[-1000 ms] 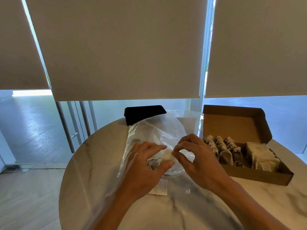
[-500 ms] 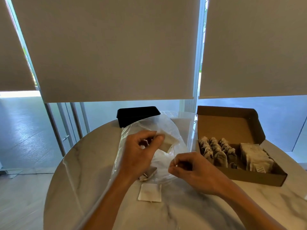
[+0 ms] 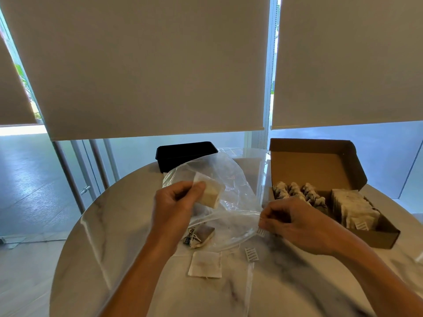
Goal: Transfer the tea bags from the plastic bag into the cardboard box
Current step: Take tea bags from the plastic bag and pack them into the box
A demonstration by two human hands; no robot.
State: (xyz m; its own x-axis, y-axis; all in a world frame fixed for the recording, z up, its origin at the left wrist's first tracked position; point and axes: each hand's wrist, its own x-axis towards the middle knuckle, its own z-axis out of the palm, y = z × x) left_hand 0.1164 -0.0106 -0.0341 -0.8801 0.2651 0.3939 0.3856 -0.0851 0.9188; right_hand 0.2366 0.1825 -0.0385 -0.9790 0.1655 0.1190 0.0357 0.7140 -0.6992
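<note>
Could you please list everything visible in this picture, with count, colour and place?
table: one, round white marble, under everything.
plastic bag: one, clear, centre of table.
cardboard box: one, brown, open, right side, with rows of tea bags inside.
held tea bag: one, off-white, raised at the bag.
loose tea bags: a small dark pile, count unclear, at the bag's near edge.
flat tea bag: one, white, on table near the person.
black tray: one, far edge.
roller blinds: beige, behind.
left hand: pinches the held tea bag.
right hand: grips the bag's edge.
</note>
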